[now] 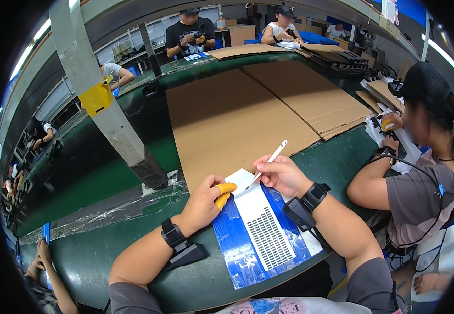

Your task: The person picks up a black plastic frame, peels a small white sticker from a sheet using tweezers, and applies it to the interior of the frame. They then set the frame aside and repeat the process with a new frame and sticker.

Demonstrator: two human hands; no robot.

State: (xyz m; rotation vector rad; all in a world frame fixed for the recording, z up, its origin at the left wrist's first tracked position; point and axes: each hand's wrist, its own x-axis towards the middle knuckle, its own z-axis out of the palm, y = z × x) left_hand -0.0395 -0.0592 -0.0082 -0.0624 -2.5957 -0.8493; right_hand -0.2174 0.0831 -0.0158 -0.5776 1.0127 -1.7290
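A long white panel (249, 207) with a grid of dark slots at its near end lies on a blue, tape-covered board (231, 242) in front of me. Yellow finger covers sit on two bent fingers of my left hand (202, 203), which grips the panel's far left edge. My right hand (285, 178) pinches a slim white pen-shaped tool (277, 150), tilted with its lower end at the panel near a small dark mark. The thumb of my left hand is mostly hidden.
Large brown cardboard sheets (232, 120) cover the green table (185, 285) beyond my hands. A grey post (114, 118) with yellow tape rises on the left. Close on my right, a person (420, 172) handles white parts. Other people sit or stand around the far side.
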